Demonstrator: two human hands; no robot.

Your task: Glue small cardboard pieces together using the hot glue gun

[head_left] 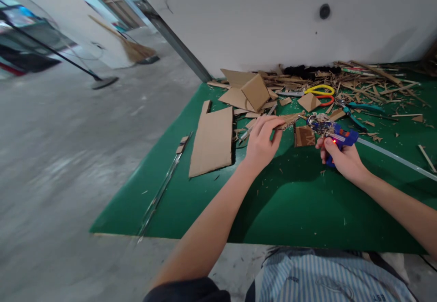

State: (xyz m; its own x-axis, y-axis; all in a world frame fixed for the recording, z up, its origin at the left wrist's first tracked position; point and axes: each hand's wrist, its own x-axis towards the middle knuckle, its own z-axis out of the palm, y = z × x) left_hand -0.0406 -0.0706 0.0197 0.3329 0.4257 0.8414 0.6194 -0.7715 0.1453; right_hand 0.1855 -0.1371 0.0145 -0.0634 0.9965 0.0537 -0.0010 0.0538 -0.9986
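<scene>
My right hand is wrapped round a blue hot glue gun with a small red light showing. A long translucent glue stick runs out of its back, and stringy fibres and scraps cling round its front. Its nozzle points left, toward a thin strip of brown cardboard pinched in my left hand. Tip and strip lie close together; whether they touch I cannot tell. Just below them a small printed cardboard piece rests on the green table.
Left of my hands lies a flat cardboard sheet, with clear glue sticks beyond it. Behind are folded cardboard, yellow-handled scissors, teal-handled pliers and a heap of scraps along the wall. A broom leans farther off.
</scene>
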